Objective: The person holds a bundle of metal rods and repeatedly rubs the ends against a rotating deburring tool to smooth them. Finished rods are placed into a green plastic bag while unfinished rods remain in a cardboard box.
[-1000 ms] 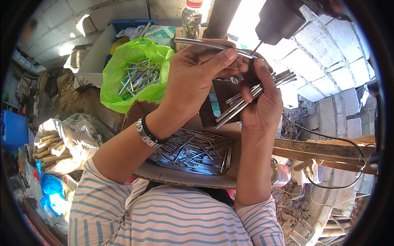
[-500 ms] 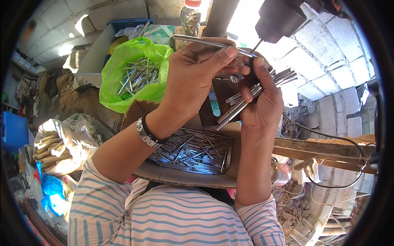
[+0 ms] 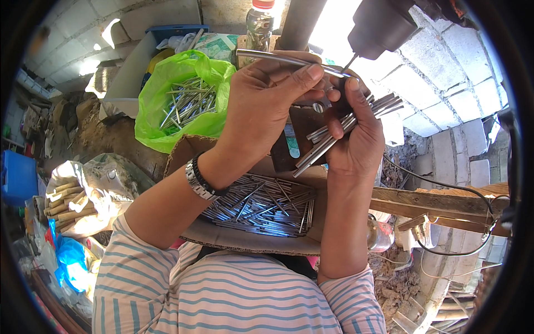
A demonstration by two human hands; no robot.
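Observation:
My left hand pinches a thin, shiny metal rod between thumb and fingers. The rod lies nearly level, its right end at the fingertips of my right hand. Just above that end hangs a dark drill, its slim bit pointing down at the rod; whether they touch I cannot tell. Closed around a bundle of similar metal rods, my right hand also has its thumb and fingertips by the rod's end. Below my wrists, an open cardboard box holds many loose metal rods.
A bright green plastic bag with more rods stands left of the box. Behind it are a pale bin and a red-capped bottle. At right, a wooden beam carries a dark cable. Block walls surround the spot.

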